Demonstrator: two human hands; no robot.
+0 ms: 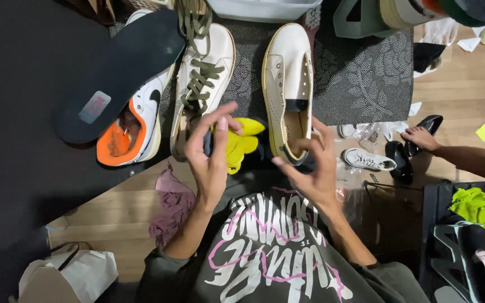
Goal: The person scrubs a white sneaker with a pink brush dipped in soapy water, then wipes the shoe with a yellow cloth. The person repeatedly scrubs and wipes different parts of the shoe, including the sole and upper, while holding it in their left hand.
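Unlaced cream sneaker [287,84] lies on the dark patterned mat [360,78], heel just before the right hand [310,168], whose grip is spread open. It is judged light, stiff-soled, best taken at the heel. A yellow cloth [242,143] is pinched by the left hand [211,151].

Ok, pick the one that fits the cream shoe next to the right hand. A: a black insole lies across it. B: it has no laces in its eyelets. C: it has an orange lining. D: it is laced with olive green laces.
B: the cream shoe by the right hand shows bare eyelets, while the olive laces are on the neighbouring shoe.
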